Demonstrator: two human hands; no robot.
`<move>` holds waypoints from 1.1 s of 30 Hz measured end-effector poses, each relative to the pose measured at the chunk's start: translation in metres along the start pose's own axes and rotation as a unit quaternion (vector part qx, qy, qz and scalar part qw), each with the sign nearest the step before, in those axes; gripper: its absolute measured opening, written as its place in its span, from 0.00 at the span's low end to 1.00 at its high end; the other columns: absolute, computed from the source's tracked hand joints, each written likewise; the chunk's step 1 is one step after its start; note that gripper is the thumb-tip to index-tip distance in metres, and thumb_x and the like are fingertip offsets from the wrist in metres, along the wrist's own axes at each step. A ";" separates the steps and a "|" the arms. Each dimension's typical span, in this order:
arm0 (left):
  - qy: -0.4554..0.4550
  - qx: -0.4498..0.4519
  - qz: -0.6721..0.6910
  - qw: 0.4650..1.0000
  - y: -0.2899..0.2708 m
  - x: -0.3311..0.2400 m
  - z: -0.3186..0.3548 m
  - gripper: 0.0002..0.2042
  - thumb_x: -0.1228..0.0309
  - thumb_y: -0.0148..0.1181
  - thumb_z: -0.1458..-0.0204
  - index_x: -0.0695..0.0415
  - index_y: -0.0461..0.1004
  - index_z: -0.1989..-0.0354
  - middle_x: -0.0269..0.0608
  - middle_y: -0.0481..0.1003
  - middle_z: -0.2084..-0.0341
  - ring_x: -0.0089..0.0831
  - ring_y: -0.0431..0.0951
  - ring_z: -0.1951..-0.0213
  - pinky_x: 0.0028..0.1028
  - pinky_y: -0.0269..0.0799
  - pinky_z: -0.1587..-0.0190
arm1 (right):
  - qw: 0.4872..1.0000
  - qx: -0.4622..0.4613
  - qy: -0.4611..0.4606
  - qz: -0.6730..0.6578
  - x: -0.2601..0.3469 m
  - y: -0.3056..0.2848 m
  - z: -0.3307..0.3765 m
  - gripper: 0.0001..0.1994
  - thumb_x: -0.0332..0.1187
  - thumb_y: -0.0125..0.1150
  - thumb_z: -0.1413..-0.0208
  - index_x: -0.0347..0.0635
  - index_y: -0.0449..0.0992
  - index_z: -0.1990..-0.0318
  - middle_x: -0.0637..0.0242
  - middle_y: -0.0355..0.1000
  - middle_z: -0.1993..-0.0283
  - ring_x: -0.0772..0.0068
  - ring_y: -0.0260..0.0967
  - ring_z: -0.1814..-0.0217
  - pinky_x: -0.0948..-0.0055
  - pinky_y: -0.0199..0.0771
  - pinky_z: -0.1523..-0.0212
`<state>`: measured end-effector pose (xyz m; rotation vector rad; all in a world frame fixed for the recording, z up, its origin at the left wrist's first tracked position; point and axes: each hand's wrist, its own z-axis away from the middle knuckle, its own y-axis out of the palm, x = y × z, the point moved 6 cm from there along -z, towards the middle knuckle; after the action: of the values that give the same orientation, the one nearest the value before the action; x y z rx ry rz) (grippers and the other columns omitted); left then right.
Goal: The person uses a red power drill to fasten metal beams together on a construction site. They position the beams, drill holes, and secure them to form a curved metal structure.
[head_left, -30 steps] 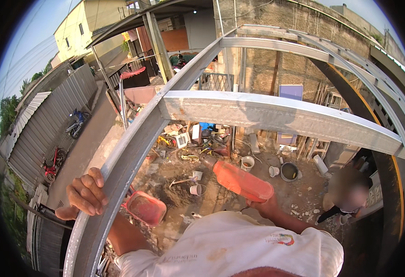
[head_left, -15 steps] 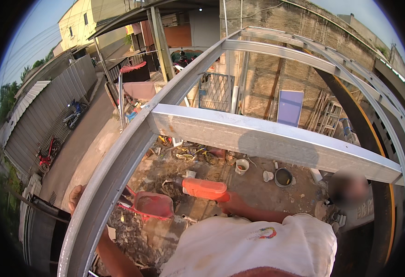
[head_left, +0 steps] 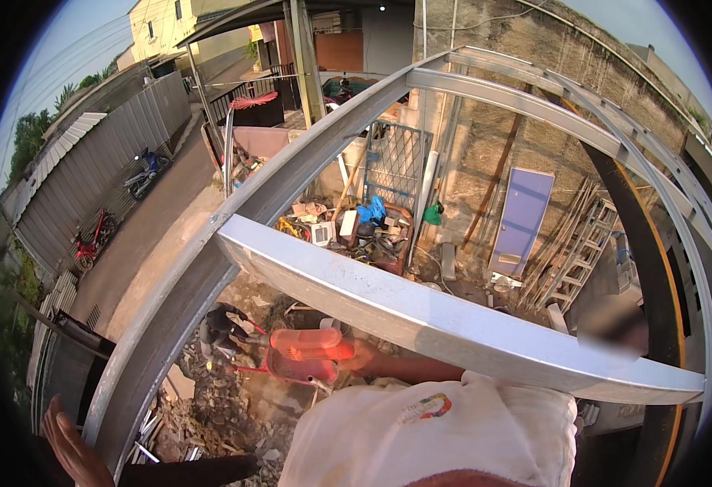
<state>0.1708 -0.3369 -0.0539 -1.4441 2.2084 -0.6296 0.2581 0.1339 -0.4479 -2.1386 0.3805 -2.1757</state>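
My right hand [head_left: 362, 357] reaches out below the silver steel cross beam [head_left: 421, 312] and grips one end of a long orange object [head_left: 311, 343], held roughly level; what it is I cannot tell. My left hand [head_left: 70, 448] is at the lower left with fingers spread, holding nothing, just beside the long curved steel beam [head_left: 210, 260] and not touching it. My white shirt [head_left: 429, 430] fills the lower middle.
Far below is a rubble-strewn yard with a red wheelbarrow [head_left: 291, 372] and a crouching person in dark clothes [head_left: 222, 323]. Another person [head_left: 612, 325] stands at the right near a ladder [head_left: 583, 252]. More curved steel rafters [head_left: 583, 122] span overhead. A street with motorbikes [head_left: 141, 174] runs left.
My left hand has let go of the curved beam and dropped to the lower left, now open. The orange object in my right hand has swung left and levelled out. My view has shifted.
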 end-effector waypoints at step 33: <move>-0.092 0.111 -0.095 0.985 0.023 -0.023 0.018 0.27 0.48 0.54 0.40 0.66 0.78 0.54 0.57 0.78 0.56 0.50 0.78 0.51 0.41 0.70 0.47 | 0.971 0.183 0.068 -0.138 0.037 0.136 -0.009 0.20 0.30 0.63 0.52 0.39 0.73 0.50 0.70 0.71 0.66 0.78 0.69 0.64 0.73 0.70 0.63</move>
<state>0.1727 -0.3098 -0.0796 -1.5390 1.8130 -0.7462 0.2312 -0.0046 -0.4416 -1.9386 -0.3112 -2.3128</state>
